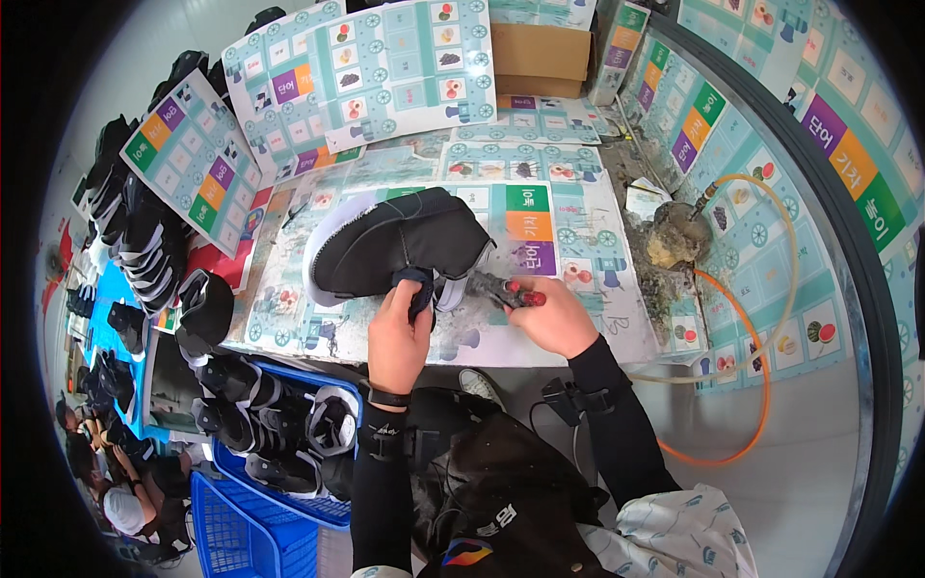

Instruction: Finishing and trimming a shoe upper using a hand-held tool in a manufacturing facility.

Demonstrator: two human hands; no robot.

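Inspecting outward from the hands, we are finding one black shoe over the paper-covered table, its white sole facing left. Our left hand is gripping it by dark fabric at the opening; our right hand is holding a red-handled tool, its grey head sitting just beside the shoe. We are judging that the tool could be scuffing the upper if the shoe is twisting in that single grip, and that grey dust on the table could be soiling the sole. We are counting one tool, one orange hose, one pale hose, one cardboard box and two blue baskets; the heaped shoes are overlapping too much for counting.
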